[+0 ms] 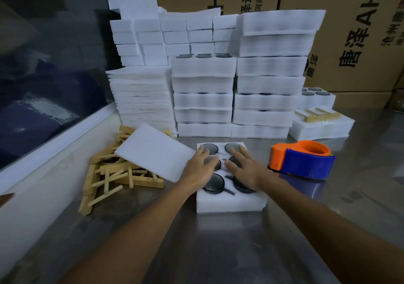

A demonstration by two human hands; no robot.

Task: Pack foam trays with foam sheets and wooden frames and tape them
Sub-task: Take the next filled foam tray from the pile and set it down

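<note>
Foam tray [229, 202], white with six round pockets holding dark glass discs, sits on the metal surface [218, 251] directly in front of the person. Both hands lie on top of it. The left hand [200, 167] holds the near corner of a flat foam sheet [153, 150], which slants up and away to the left; how the fingers grip it is partly blurred. The right hand [242, 167] rests flat on the tray with fingers spread and straight, holding nothing. Left of the tray, partly under the sheet, lies a loose heap of wooden frames [109, 174]. An orange and blue tape dispenser [301, 159] stands just right of the tray. Behind, stacks of foam trays [266, 86] and foam sheets [142, 100] stand in front of cardboard boxes [349, 32].
</note>
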